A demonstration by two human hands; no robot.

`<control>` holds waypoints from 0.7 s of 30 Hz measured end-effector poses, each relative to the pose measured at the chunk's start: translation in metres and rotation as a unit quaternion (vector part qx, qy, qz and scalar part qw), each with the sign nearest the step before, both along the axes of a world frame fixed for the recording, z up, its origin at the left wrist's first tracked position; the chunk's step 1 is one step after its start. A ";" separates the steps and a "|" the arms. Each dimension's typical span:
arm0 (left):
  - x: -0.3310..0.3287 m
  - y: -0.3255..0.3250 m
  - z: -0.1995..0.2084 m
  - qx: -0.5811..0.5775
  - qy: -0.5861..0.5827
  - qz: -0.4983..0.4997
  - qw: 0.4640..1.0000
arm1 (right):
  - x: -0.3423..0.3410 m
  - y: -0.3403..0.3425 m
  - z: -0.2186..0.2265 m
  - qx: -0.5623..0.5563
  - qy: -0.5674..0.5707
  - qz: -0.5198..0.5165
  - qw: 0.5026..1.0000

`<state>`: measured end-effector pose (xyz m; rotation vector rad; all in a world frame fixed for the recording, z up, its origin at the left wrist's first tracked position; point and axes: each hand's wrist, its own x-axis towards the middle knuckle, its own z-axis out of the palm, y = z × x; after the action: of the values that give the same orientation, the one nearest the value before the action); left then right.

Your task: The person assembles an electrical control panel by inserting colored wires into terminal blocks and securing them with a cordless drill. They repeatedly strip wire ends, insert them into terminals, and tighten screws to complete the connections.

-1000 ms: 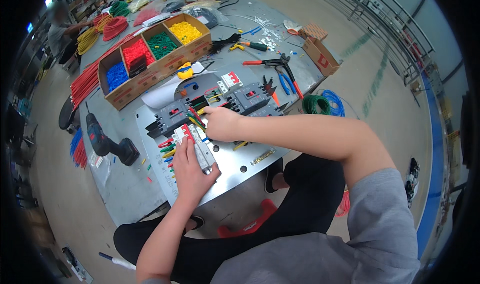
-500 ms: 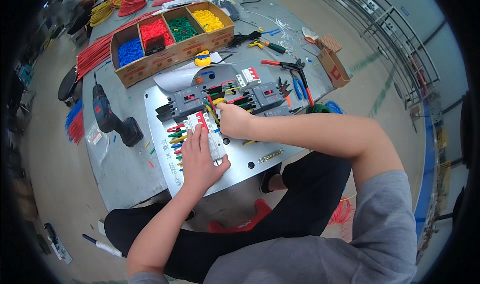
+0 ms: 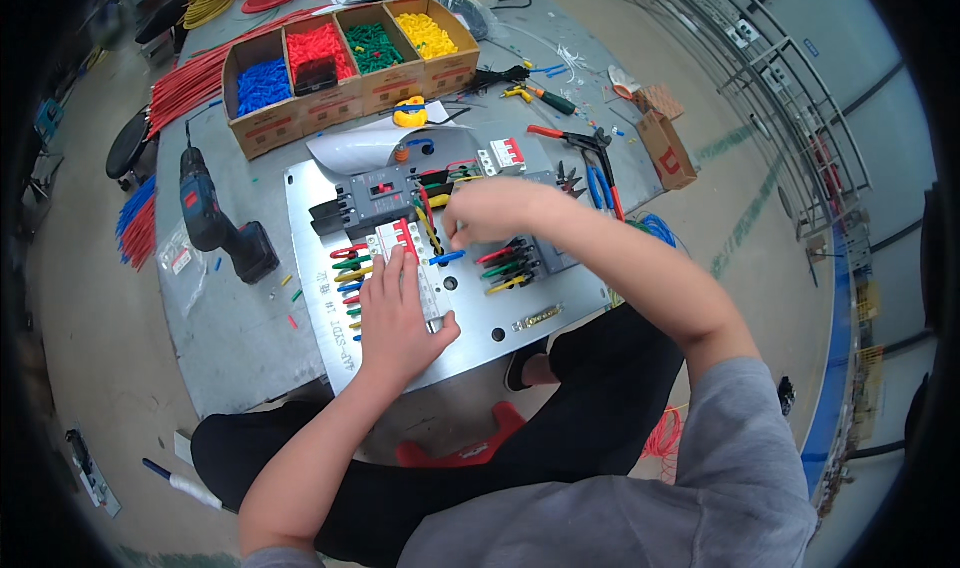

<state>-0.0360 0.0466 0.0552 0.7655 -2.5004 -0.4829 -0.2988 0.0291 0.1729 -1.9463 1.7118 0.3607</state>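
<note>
1. Metal plate point(image 3: 475, 318): it lies on the surface point(image 3: 245, 353), its 6 o'clock edge seeming to jut over the lap; heavy leaning there could tip it.
2. Left hand point(image 3: 392, 313): fingers extended, thumb spread wide, resting on the white breaker row point(image 3: 402, 236) at the plate's 9 o'clock rather than closed round it. Uneven pressure could nudge the row askew if it is loosely fixed; I cannot tell whether it is.
3. Right hand point(image 3: 505, 210): fingers curled down towards 8 o'clock, near the yellow wire point(image 3: 428, 228); whether they pinch anything I cannot tell. Their own back hides the contact, so a wire could be bent or misplaced unnoticed.
4. Blue lead point(image 3: 447, 258): it lies just below those fingertips, where a sweep towards 6 o'clock might snag it.
5. Red-handled cutters point(image 3: 600, 150): at the plate's 2 o'clock; a wide elbow swing could knock them.
</note>
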 end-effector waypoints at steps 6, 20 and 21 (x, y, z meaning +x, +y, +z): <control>-0.001 0.000 -0.002 0.007 0.010 -0.004 1.000 | 0.012 -0.009 -0.032 0.128 -0.021 -0.076 0.989; -0.003 0.001 0.007 0.010 -0.005 -0.002 1.000 | 0.014 0.018 -0.054 -0.216 -0.136 -0.157 0.954; -0.004 0.002 0.008 0.013 -0.007 0.000 1.000 | 0.014 0.020 -0.058 -0.232 -0.136 -0.162 0.950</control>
<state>-0.0399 0.0484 0.0633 0.7806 -2.5109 -0.5132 -0.2847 0.0486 0.1147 -1.8525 2.0023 -0.4498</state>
